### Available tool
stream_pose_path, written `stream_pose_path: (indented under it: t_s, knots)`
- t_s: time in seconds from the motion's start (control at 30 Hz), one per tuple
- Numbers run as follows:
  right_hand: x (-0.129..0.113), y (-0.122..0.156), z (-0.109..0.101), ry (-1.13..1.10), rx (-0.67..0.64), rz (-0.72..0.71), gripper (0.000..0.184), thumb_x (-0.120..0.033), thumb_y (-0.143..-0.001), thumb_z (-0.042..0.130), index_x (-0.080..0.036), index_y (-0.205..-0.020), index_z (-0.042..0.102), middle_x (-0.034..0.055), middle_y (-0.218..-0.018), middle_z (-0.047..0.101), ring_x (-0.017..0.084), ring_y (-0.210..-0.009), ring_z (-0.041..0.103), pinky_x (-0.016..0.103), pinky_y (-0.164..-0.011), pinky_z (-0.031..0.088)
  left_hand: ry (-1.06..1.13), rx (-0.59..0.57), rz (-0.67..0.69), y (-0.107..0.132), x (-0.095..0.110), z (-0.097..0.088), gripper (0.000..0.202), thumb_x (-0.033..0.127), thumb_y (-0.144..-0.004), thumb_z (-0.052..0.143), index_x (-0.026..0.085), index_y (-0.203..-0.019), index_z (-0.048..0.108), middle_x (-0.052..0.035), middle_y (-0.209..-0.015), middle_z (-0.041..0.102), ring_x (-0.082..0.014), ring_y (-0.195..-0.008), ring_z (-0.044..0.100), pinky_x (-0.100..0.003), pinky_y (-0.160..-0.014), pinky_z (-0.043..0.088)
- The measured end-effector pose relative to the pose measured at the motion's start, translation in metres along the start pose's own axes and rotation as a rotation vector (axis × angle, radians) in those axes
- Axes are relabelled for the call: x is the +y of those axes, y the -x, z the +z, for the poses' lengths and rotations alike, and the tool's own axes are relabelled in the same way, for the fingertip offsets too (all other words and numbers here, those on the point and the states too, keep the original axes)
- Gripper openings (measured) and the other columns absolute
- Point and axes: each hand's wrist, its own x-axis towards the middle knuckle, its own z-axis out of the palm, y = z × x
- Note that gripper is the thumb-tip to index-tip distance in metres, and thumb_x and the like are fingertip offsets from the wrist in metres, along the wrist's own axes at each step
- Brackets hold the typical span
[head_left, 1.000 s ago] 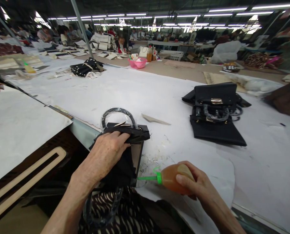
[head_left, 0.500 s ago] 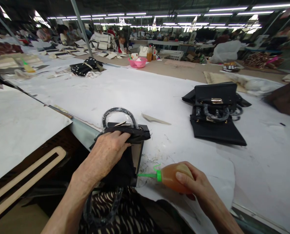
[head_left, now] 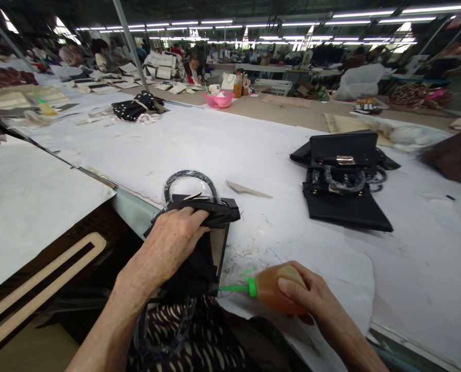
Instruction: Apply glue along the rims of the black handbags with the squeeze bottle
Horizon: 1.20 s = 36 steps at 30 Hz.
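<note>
My left hand point(head_left: 168, 243) presses down on a black handbag point(head_left: 211, 214) at the table's near edge, its fingers curled over the folded top flap. The bag's round handle point(head_left: 189, 183), wrapped in clear plastic, sticks up behind the hand. My right hand point(head_left: 311, 299) grips an amber glue bottle point(head_left: 271, 289) lying sideways. The bottle's green nozzle point(head_left: 232, 288) points left and touches the bag's lower right edge.
A stack of black handbags point(head_left: 344, 181) lies at the right on the white paper-covered table point(head_left: 223, 144). A thin beige strip point(head_left: 248, 188) lies beyond my bag. A pink bowl point(head_left: 218, 99) and bottles stand far back, where other people work.
The glue bottle has shifted slightly down along the bag's edge. My left hand has stayed in place on the bag.
</note>
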Motion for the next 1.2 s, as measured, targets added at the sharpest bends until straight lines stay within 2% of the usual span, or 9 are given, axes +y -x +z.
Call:
stream_pose_path:
  t_s: [0.13, 0.27, 0.6, 0.9, 1.07, 1.2]
  knots:
    - [-0.008, 0.004, 0.001, 0.025, 0.022, -0.074, 0.041, -0.055, -0.07, 0.063, -0.018, -0.083, 0.055, -0.0009, -0.062, 0.055, 0.013, -0.05, 0.046, 0.022, -0.041, 0.026, -0.005, -0.008, -0.002, 0.001, 0.001, -0.001, 0.006, 0.02, -0.088, 0.051, 0.018, -0.088, 0.056, -0.0016, -0.072, 0.056, -0.0169, -0.066, 0.055, -0.027, -0.059, 0.038]
    - [-0.017, 0.008, 0.003, 0.105, 0.108, -0.182, 0.035, -0.05, -0.074, 0.063, -0.019, -0.088, 0.057, 0.0001, -0.073, 0.06, 0.019, -0.069, 0.053, 0.027, -0.06, 0.039, -0.015, -0.02, -0.008, 0.0, 0.003, -0.003, 0.006, 0.02, -0.087, 0.051, 0.018, -0.087, 0.057, -0.0013, -0.071, 0.055, -0.0168, -0.065, 0.055, -0.027, -0.059, 0.038]
    - [-0.014, 0.006, 0.007, 0.244, 0.253, -0.177, 0.046, -0.053, -0.074, 0.064, -0.022, -0.105, 0.051, -0.0003, -0.083, 0.063, 0.024, -0.079, 0.057, 0.031, -0.068, 0.041, -0.021, -0.032, -0.006, -0.001, 0.002, -0.003, 0.007, 0.02, -0.087, 0.051, 0.018, -0.088, 0.057, -0.0018, -0.072, 0.056, -0.0171, -0.065, 0.056, -0.027, -0.059, 0.039]
    - [-0.01, 0.016, 0.005, 0.26, 0.241, -0.166, 0.05, -0.054, -0.066, 0.069, -0.021, -0.102, 0.056, 0.0018, -0.083, 0.066, 0.026, -0.078, 0.059, 0.032, -0.07, 0.044, -0.038, -0.054, -0.012, -0.003, 0.002, -0.004, 0.006, 0.021, -0.087, 0.052, 0.018, -0.087, 0.058, -0.0021, -0.073, 0.058, -0.0184, -0.067, 0.058, -0.028, -0.061, 0.041]
    - [-0.012, 0.022, 0.008, 0.211, 0.229, -0.158, 0.049, -0.054, -0.061, 0.071, -0.021, -0.095, 0.059, 0.0026, -0.082, 0.065, 0.027, -0.08, 0.057, 0.03, -0.065, 0.043, -0.05, -0.052, -0.007, -0.004, 0.004, -0.006, 0.007, 0.021, -0.087, 0.051, 0.018, -0.089, 0.057, -0.0026, -0.074, 0.058, -0.0189, -0.069, 0.058, -0.029, -0.061, 0.042]
    - [-0.014, 0.023, 0.007, 0.163, 0.196, -0.137, 0.045, -0.053, -0.062, 0.07, -0.022, -0.092, 0.059, 0.0013, -0.076, 0.063, 0.025, -0.074, 0.057, 0.029, -0.061, 0.043, -0.051, -0.06, -0.016, -0.007, 0.003, -0.007, 0.008, 0.021, -0.087, 0.051, 0.017, -0.089, 0.057, -0.0028, -0.074, 0.058, -0.0177, -0.07, 0.058, -0.027, -0.063, 0.043]
